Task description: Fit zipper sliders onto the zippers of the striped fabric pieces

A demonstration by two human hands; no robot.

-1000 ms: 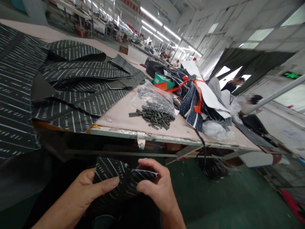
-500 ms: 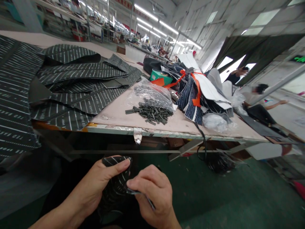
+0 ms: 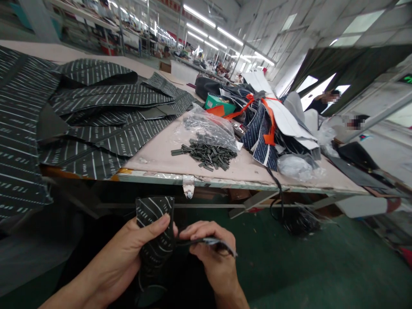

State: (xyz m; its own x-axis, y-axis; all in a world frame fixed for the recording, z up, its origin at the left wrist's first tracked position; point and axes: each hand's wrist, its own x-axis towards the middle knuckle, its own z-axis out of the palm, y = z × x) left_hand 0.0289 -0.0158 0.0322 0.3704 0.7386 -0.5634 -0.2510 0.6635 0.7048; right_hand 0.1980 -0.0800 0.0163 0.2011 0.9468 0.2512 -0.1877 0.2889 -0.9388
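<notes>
My left hand [image 3: 128, 246] is closed on a dark fabric piece [image 3: 157, 231] with white stripes and printed lettering. The thumb lies flat across its front, and the lower part hangs down over dark clothing. My right hand [image 3: 214, 253] is closed just to the right, fingers pinched round a thin dark strip-like thing [image 3: 214, 241] with a pale, shiny edge. That thing's narrow end points at the fabric's right edge; whether the two are joined I cannot tell. Both hands are in front of and below the table edge.
On the table [image 3: 154, 159] lie large striped fabric panels [image 3: 106, 98], a heap of small dark strips [image 3: 212, 154], a clear plastic bag [image 3: 209, 122], a green box [image 3: 219, 103] and a navy bundle [image 3: 260, 133] with orange ties. Two people are at the right.
The fabric piece has come up and now stands flatter above my left hand. My right hand has turned, bringing the thin strip-like thing to nearly level and more into view.
</notes>
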